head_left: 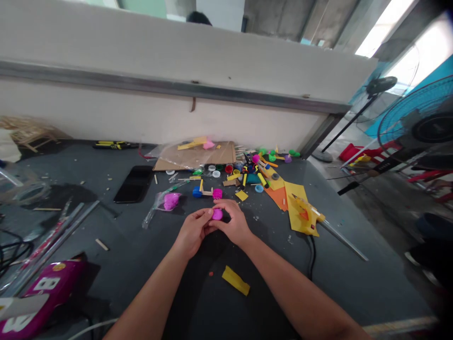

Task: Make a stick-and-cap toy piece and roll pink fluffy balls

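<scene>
My left hand (193, 231) and my right hand (230, 222) meet above the dark grey table top (141, 283), with their fingers around a magenta plastic cap (217, 214). Just beyond my fingertips, a small wooden stick frame (207, 192) lies with a blue cap (197, 191) at one end and a ribbed magenta cap (217, 193) at the other. To the left, a clear plastic bag (171, 201) holds pink pieces. A yellow paper strip (235, 280) lies below my hands.
A yellow hot glue gun (304, 215) rests on yellow and orange paper at the right, its cord trailing toward me. Behind it are scattered caps, markers and cardboard (194, 156). A black phone (133, 184) lies left. Long metal rods lie at the left edge, and a low wall runs behind.
</scene>
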`<state>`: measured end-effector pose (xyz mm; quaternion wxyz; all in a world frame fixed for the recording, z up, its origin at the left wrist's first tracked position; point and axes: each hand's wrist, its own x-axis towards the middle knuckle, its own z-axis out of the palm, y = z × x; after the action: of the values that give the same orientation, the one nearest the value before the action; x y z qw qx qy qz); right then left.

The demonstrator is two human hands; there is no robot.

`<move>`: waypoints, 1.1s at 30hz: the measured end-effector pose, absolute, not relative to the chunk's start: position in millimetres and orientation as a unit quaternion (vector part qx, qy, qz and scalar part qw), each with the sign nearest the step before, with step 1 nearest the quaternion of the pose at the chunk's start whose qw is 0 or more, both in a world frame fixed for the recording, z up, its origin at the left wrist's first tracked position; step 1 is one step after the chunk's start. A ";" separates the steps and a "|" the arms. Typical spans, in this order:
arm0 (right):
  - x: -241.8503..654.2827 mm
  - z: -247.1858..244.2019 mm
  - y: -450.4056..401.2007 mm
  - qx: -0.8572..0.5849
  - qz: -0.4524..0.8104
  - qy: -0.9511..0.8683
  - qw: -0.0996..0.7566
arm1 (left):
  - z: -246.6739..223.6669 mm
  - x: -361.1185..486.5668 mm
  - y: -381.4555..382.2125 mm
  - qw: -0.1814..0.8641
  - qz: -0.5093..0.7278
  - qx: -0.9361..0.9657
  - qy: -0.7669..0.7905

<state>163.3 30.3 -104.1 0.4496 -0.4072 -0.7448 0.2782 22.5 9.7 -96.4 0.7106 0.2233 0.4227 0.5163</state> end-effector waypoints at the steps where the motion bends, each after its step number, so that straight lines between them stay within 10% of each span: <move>1: 163.3 -104.0 30.2 -0.399 0.281 -0.750 0.446 | -96.8 22.6 9.8 0.709 0.516 0.222 0.426; 33: 167.1 -101.7 29.2 -0.384 0.287 -0.768 0.425 | -93.2 19.8 7.9 0.723 0.484 0.258 0.421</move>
<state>167.1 29.2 -101.7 0.4247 -0.3839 -0.7681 0.2868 19.8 7.9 -93.2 0.7228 0.2579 0.4207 0.4838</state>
